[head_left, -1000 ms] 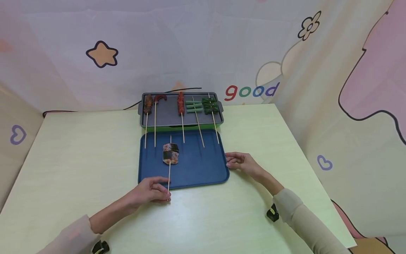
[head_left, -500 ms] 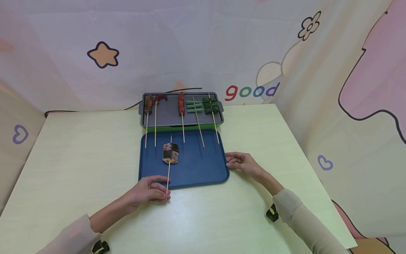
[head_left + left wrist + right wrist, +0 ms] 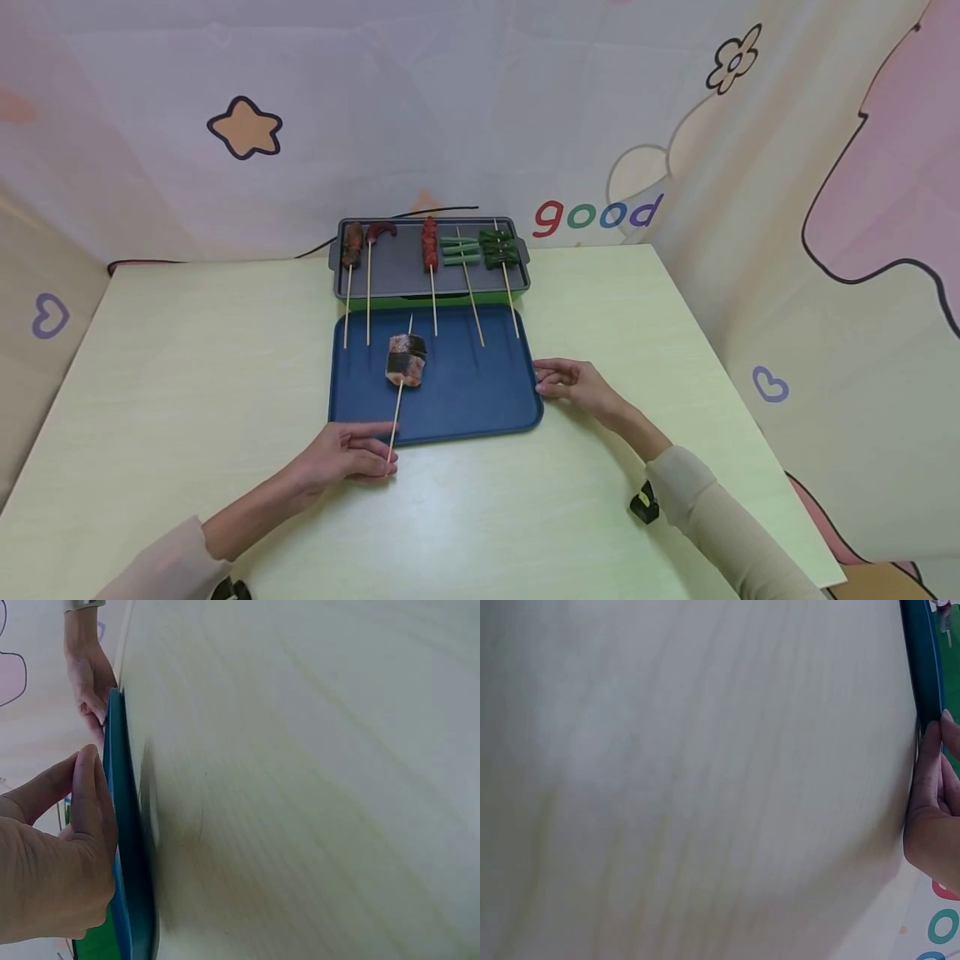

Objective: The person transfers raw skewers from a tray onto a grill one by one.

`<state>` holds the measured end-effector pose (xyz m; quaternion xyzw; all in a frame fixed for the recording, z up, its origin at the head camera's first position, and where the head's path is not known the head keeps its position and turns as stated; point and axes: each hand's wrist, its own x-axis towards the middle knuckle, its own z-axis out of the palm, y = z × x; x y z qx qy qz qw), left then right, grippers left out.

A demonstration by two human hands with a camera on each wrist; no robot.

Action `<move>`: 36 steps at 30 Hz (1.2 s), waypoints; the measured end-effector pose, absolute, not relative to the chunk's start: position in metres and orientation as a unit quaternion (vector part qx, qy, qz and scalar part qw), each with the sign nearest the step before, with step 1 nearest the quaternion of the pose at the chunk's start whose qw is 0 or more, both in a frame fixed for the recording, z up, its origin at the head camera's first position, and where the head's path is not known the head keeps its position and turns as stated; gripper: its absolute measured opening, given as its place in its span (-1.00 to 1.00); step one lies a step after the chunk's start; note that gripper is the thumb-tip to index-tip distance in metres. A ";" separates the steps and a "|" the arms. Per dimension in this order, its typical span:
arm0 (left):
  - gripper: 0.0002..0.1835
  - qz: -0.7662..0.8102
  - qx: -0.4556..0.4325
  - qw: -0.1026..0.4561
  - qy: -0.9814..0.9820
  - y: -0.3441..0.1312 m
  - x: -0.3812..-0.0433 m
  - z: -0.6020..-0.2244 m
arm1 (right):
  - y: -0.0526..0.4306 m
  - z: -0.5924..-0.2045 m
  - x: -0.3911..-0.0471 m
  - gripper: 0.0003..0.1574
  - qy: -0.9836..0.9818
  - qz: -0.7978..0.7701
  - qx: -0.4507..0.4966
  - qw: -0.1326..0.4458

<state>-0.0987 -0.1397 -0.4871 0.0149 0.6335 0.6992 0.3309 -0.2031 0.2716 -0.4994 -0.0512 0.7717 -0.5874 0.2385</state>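
Between thumb and fingertips my left hand [image 3: 330, 458] pinches the lower end of a wooden stick. This skewer carries thick pale-brown chunks with dark bands [image 3: 406, 362], and it slants slightly, top to the right, over the left half of a blue tray [image 3: 472, 396]. Whether the chunks touch the tray cannot be told. At the tray's right edge my right hand [image 3: 581, 387] grips the rim; in the right wrist view the thumb lies inside the rim [image 3: 922, 664] and fingers outside. The left wrist view shows my left fingertips [image 3: 87, 754] together, the skewer largely hidden.
Directly behind the tray stands a grey grill pan [image 3: 405, 267] on a green base. Several skewers lie across it: brown meat [image 3: 352, 246], a curled red piece [image 3: 381, 229], red chunks [image 3: 430, 246], green stalks [image 3: 461, 250] and leafy greens [image 3: 498, 248]. Their sticks overhang the tray.
My left hand has shifted slightly left with the stick's lower end, and the skewer's top now leans a little more to the right. The right hand and tray stay in place.
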 end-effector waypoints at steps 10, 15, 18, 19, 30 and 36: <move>-0.23 0.694 0.024 0.326 0.641 -0.143 -0.093 -0.472 | 0.271 -0.501 -0.204 -0.37 0.770 -0.590 -0.057 0.235; -0.22 0.696 0.030 0.330 0.637 -0.143 -0.093 -0.464 | 0.272 -0.500 -0.204 -0.37 0.767 -0.594 -0.058 0.236; -0.22 0.696 0.039 0.331 0.636 -0.145 -0.095 -0.460 | 0.272 -0.501 -0.204 -0.37 0.767 -0.593 -0.059 0.237; -0.22 0.694 0.044 0.332 0.637 -0.145 -0.095 -0.459 | 0.272 -0.501 -0.204 -0.37 0.768 -0.593 -0.059 0.237; -0.23 0.688 0.098 0.324 0.642 -0.148 -0.106 -0.430 | 0.273 -0.500 -0.203 -0.37 0.769 -0.591 -0.058 0.237; -0.22 0.684 0.095 0.309 0.654 -0.148 -0.120 -0.417 | 0.272 -0.499 -0.203 -0.38 0.773 -0.586 -0.053 0.238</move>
